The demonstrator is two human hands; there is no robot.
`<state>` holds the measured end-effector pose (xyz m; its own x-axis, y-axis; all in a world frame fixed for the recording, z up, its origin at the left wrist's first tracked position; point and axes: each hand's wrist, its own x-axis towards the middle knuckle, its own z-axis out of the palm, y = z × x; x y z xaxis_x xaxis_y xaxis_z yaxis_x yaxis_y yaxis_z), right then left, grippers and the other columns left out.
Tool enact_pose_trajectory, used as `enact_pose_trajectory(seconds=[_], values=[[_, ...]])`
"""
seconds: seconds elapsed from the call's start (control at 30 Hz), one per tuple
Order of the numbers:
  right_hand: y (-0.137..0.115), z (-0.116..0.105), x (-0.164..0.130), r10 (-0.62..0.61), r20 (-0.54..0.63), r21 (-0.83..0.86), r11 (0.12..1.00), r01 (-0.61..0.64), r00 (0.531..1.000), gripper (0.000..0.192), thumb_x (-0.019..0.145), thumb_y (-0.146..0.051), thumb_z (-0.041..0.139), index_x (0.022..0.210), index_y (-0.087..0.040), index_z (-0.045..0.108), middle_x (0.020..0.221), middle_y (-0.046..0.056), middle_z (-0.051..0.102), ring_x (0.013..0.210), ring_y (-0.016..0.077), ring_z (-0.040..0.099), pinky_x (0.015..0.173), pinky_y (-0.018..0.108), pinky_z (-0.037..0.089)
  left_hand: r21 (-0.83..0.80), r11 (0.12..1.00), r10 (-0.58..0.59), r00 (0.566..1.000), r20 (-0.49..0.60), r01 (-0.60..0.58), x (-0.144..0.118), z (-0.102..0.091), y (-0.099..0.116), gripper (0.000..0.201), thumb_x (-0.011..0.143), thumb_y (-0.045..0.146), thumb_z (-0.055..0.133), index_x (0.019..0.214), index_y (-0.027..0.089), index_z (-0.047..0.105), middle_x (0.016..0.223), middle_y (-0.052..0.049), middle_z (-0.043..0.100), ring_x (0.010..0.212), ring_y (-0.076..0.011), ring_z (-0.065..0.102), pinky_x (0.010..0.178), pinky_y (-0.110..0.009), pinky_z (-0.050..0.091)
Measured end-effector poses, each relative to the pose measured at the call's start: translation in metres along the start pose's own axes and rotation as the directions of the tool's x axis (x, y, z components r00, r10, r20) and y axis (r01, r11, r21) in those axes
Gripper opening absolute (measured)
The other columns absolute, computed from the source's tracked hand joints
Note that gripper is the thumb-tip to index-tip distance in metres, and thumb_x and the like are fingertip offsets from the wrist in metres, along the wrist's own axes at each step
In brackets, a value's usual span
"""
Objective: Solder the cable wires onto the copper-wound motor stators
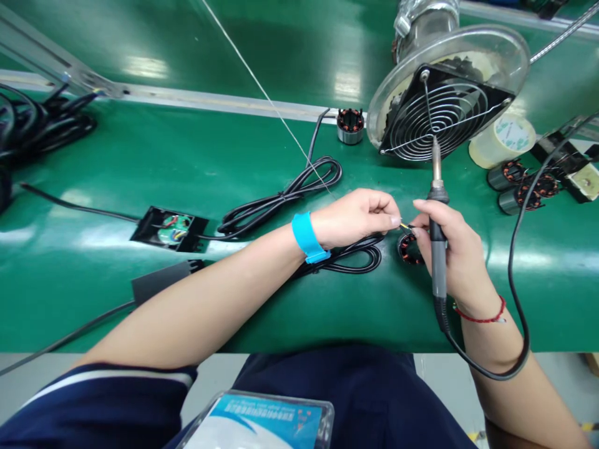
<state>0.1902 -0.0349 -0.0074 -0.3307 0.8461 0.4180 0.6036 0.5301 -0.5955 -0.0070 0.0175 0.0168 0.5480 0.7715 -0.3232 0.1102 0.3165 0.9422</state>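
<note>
My left hand [358, 218], with a blue band at the wrist, is closed in a pinch on the end of a thin wire [405, 226]. A soldering iron [438, 265] stands nearly upright in my right hand [463, 252], its metal tip pointing up and away from me. The thumb and fingertip of that hand also meet at the wire's other side. Just below the fingertips sits a small motor stator [408, 249] with copper windings, partly hidden by my right hand. A coiled black cable [360, 257] runs under my left wrist.
A fume extractor fan [437, 115] with a wire grille hangs close to the iron's tip. Another stator [350, 126] stands at the back; several [515, 198] lie right beside a tape roll [503, 140]. An open black box [169, 229] with a circuit board lies left. A solder-like strand [266, 93] slants down.
</note>
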Motion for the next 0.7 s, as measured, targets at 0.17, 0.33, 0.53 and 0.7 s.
enact_pose_trajectory(seconds=[0.17, 0.33, 0.53, 0.7], values=[[-0.005, -0.001, 0.002, 0.034, 0.012, 0.047, 0.998, -0.034, 0.999, 0.045, 0.093, -0.021, 0.06, 0.134, -0.038, 0.052, 0.095, -0.001, 0.071, 0.087, 0.019, 0.069, 0.082, 0.037, 0.058, 0.019, 0.998, 0.055, 0.997, 0.048, -0.056, 0.001, -0.001, -0.005, 0.013, 0.08, 0.01, 0.063, 0.068, 0.012, 0.059, 0.059, 0.006, 0.05, 0.056, -0.0057, 0.041, 0.059, -0.021, 0.034], [-0.01, 0.008, 0.006, 0.169, -0.042, 0.113, 0.98, -0.164, 0.985, 0.042, 0.091, -0.024, 0.062, 0.13, -0.036, 0.054, 0.093, -0.001, 0.071, 0.083, 0.0186, 0.069, 0.079, 0.034, 0.058, 0.042, 0.997, 0.055, 0.997, 0.062, -0.057, 0.002, -0.001, -0.006, 0.008, 0.078, 0.009, 0.064, 0.071, 0.011, 0.061, 0.062, 0.005, 0.055, 0.059, -0.0065, 0.045, 0.061, -0.021, 0.036], [0.001, 0.008, 0.004, 0.226, -0.108, 0.147, 0.967, -0.209, 0.968, 0.047, 0.087, -0.023, 0.065, 0.131, -0.031, 0.05, 0.092, -0.001, 0.067, 0.077, 0.0164, 0.066, 0.073, 0.031, 0.056, 0.086, 0.996, -0.015, 0.997, -0.075, 0.021, 0.001, 0.0, -0.001, 0.015, 0.081, 0.007, 0.061, 0.067, 0.011, 0.058, 0.055, 0.008, 0.049, 0.051, -0.0043, 0.038, 0.056, -0.021, 0.032], [0.004, 0.005, -0.001, 0.155, 0.005, 0.049, 0.987, -0.155, 0.988, 0.046, 0.089, -0.021, 0.061, 0.131, -0.033, 0.049, 0.097, 0.0, 0.07, 0.093, 0.0206, 0.066, 0.091, 0.041, 0.053, 0.087, 0.993, -0.066, 0.991, -0.115, 0.076, 0.002, 0.001, 0.001, 0.021, 0.084, 0.003, 0.057, 0.065, 0.012, 0.057, 0.05, 0.009, 0.046, 0.046, -0.003, 0.034, 0.052, -0.021, 0.027]])
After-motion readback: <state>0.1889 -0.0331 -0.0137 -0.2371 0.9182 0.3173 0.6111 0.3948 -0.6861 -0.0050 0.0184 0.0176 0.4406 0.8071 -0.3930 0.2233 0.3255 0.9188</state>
